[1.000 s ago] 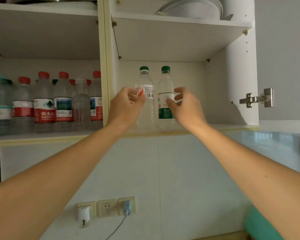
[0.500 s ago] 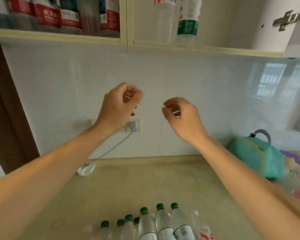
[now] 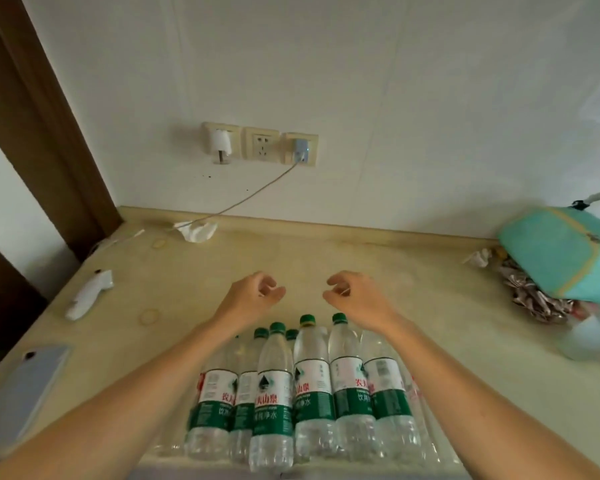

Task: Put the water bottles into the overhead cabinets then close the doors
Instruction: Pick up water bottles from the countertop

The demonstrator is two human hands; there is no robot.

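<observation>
Single head cam, wide-angle, looks fwd and down from above the countertop (image 3: pixel 430 292), close over it, facing wall sockets (image 3: pixel 261 143).

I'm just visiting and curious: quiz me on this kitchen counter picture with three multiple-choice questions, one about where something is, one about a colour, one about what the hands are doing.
1. Where does the turquoise bag sit?
A. at the counter's right end
B. beside the phone
C. under the wall sockets

2. What colour are the caps of the water bottles on the counter?
A. red
B. green
C. white

3. What are the left hand and right hand doing?
A. each grips a bottle
B. they press flat on the counter
C. they hover above the bottles, loosely curled, holding nothing

Answers:
1. A, it lies at the far right by the wall, while the phone lies at the left edge.
2. B, every cap in view is green.
3. C, both hands are empty over the counter, beyond the bottle caps.
</observation>
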